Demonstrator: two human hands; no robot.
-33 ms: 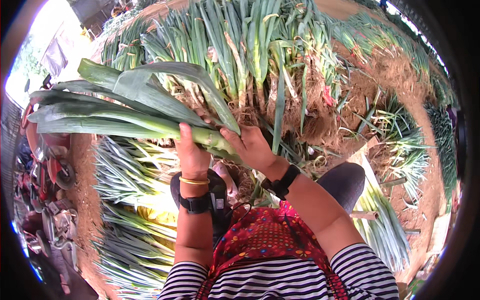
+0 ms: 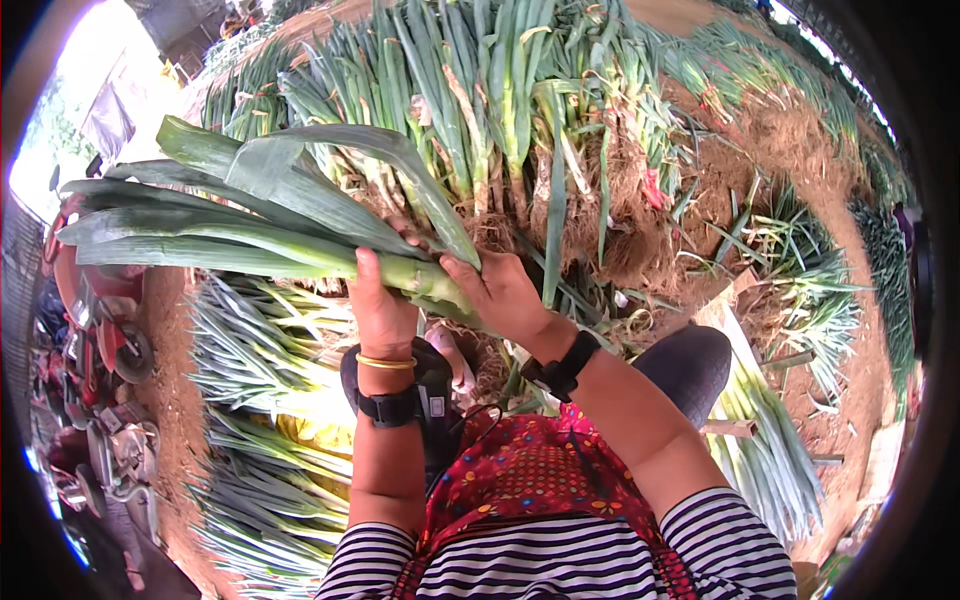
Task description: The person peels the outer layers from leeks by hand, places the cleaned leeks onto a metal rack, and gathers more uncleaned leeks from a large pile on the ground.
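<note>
Bare left hand (image 2: 384, 308) and bare right hand (image 2: 510, 299) grip thick, broad-leaved green leek (image 2: 300, 195). Lower end hidden behind right hand.

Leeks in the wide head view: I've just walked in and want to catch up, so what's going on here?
A person in a striped top is holding a thick leek in both hands. The left hand and the right hand grip its stem, with the leaves fanning out leftward. Ahead are many leeks with shaggy roots; other leeks lie in piles on the left and right.
</note>
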